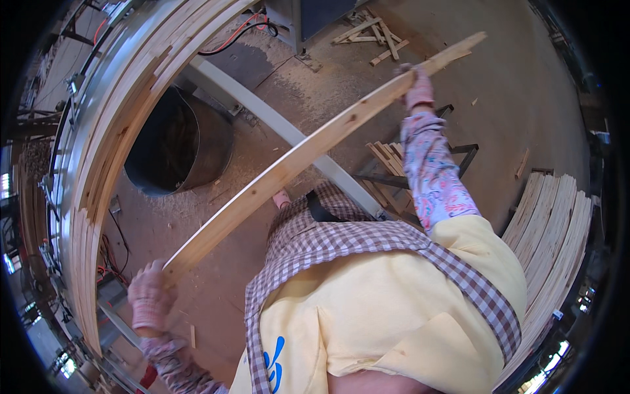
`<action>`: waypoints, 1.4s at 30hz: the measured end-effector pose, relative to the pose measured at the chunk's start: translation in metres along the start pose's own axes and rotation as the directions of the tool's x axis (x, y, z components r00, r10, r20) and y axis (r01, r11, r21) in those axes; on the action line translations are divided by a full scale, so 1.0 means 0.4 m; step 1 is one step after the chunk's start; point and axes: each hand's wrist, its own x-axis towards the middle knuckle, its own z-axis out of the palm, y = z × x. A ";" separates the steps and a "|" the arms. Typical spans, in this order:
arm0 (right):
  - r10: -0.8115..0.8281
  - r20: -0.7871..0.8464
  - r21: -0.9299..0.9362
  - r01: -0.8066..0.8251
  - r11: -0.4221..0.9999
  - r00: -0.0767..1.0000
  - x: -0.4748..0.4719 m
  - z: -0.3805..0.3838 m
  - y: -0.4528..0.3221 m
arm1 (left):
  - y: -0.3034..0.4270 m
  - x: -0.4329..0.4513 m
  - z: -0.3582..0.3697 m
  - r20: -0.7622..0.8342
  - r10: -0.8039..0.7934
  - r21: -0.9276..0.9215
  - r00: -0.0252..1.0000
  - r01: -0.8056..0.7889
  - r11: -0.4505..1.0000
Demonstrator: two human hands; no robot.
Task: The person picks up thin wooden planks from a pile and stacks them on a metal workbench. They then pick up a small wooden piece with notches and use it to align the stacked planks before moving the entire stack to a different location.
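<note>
A long pale wooden board (295,160) with several knots slants across my front, clear of the floor. My left hand (151,295), in a pink knit glove, grips its near left end. Toward the far right end, my right hand (418,88) in a matching glove is closed around the board. Beyond that hand the board's tip looks ragged and split. To the left of the board, a stack of long wooden strips (118,133) lies along a metal-edged bench. Both hands' fingertips are partly hidden by the gloves and the wood.
A dark round bin (216,143) stands beside the bench. A grey metal beam (266,106) crosses beneath the board. Wood offcuts (379,37) lie on the floor at the top. More strips rest on a black metal rack (462,152), and a stack of boards (541,216) is at right.
</note>
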 end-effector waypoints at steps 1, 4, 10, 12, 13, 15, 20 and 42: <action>-0.039 0.004 0.001 0.039 0.999 0.999 0.021 -0.009 -0.061 | 0.023 0.023 0.037 -0.111 0.035 0.033 0.993 -0.032 0.999; -0.112 -0.057 0.029 0.114 0.993 0.992 0.048 -0.091 -0.236 | 0.167 0.110 0.091 -0.266 0.046 -0.211 0.963 -0.104 0.972; -0.200 -0.126 -0.131 0.183 0.974 0.972 -0.206 0.047 -0.208 | 0.292 0.242 0.150 -0.167 0.145 -0.278 0.975 -0.188 0.942; -0.169 -0.161 -0.091 0.156 0.984 0.972 -0.213 0.028 -0.213 | 0.268 0.241 0.162 -0.241 0.145 -0.262 0.960 -0.208 0.942; -0.174 -0.164 -0.116 0.156 0.981 0.971 -0.183 -0.018 -0.249 | 0.251 0.232 0.169 -0.274 0.145 -0.256 0.951 -0.217 0.942; -0.146 -0.173 -0.127 0.125 0.984 0.974 -0.110 -0.109 -0.324 | 0.252 0.228 0.178 -0.302 0.129 -0.265 0.945 -0.213 0.940; -0.206 -0.138 -0.186 0.179 0.966 0.969 -0.037 -0.220 -0.327 | 0.268 0.223 0.180 -0.365 0.129 -0.270 0.922 -0.237 0.933; -0.307 -0.207 -0.447 0.190 0.874 0.929 -0.109 -0.338 -0.367 | -0.293 0.290 -0.225 -0.784 0.008 0.115 0.621 0.133 0.984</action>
